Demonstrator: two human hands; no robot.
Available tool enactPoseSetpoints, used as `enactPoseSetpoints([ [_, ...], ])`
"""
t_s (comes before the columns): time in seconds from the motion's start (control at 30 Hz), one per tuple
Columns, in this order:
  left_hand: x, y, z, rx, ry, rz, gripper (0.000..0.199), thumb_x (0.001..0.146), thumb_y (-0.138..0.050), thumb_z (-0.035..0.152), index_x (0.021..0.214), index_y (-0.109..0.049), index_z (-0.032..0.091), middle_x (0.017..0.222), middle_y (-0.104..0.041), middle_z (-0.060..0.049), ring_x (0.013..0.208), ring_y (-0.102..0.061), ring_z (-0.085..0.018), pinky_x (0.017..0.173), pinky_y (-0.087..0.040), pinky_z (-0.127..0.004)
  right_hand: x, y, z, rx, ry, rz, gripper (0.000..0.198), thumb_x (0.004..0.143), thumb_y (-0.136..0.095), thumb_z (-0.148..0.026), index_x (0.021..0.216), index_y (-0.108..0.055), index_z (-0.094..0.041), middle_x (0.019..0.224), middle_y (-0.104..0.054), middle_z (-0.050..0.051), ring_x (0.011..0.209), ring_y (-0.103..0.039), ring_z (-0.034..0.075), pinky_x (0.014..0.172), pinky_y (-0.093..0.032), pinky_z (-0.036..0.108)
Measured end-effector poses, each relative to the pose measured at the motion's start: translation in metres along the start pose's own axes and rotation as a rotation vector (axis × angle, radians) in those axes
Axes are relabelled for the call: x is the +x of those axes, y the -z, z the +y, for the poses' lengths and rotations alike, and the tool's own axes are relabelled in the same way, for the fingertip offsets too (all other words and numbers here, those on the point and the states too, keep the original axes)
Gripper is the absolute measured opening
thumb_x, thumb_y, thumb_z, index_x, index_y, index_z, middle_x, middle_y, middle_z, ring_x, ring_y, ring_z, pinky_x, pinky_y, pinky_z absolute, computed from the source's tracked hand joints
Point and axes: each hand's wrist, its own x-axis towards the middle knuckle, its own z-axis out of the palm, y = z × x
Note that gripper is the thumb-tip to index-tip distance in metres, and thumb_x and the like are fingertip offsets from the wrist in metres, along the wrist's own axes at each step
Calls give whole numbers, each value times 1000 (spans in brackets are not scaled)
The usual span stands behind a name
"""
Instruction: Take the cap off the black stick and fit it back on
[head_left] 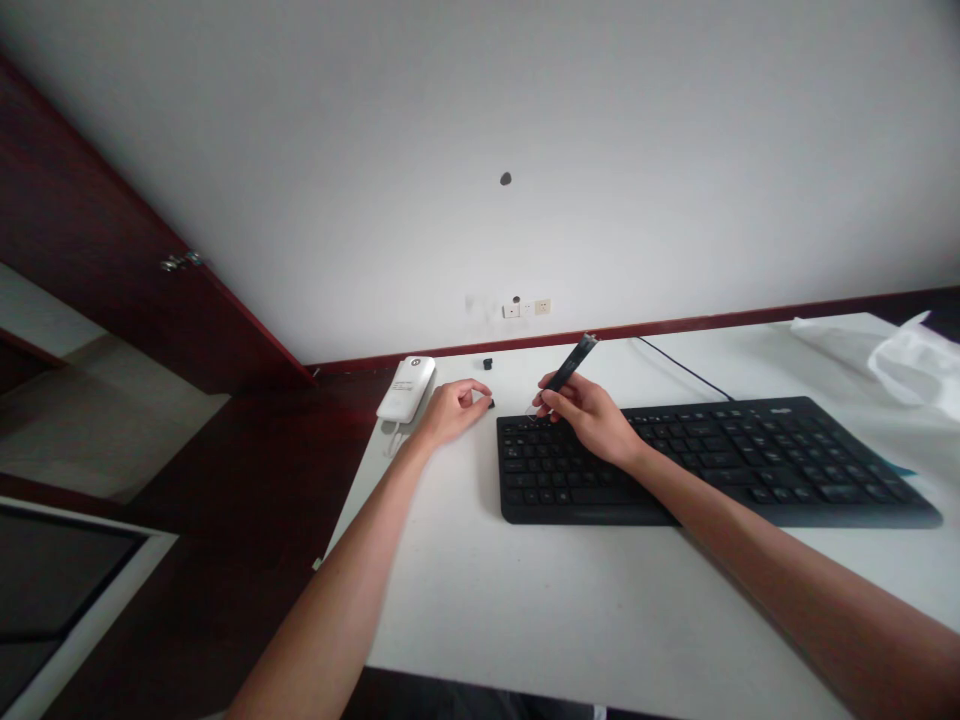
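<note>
My right hand (589,412) is closed around a slim black stick (574,361) with a greyish end, tilted up to the right. A thin, pale loop (532,411) shows near its lower end. This hand is over the upper left part of a black keyboard (592,514). My left hand (454,410) rests on the table left of the keyboard, fingers curled and thumb tip close to the index finger. At those fingertips is a small black piece (492,404), mostly too small to make out. Another small black piece (487,364) lies farther back.
A white power bank (406,390) with a white cable (394,438) lies at the left edge of the white table (480,600). The keyboard's cord (686,368) runs back toward the wall. White plastic bags (915,360) lie at the right. Sockets (527,309) are on the wall.
</note>
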Motion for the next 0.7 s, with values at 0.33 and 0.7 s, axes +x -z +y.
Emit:
enactPoseSetpoints([
  [0.33, -3, 2, -1, 89, -37, -48, 18, 84, -69, 35, 94, -74, 20, 62, -40, 6, 58, -36, -11, 57, -26, -26, 1, 1, 2, 13, -11, 1, 27, 93, -65, -42, 108, -59, -20, 93, -75, 7, 81, -72, 21, 72, -54, 35],
  [0.7, -1, -5, -1, 24, -44, -11, 17, 84, -72, 35, 92, -76, 21, 62, -39, 6, 60, -39, -11, 59, -27, -25, 0, 0, 0, -15, 3, 4, 29, 93, -65, -44, 107, -60, -19, 92, -76, 7, 80, -71, 21, 73, -55, 36],
])
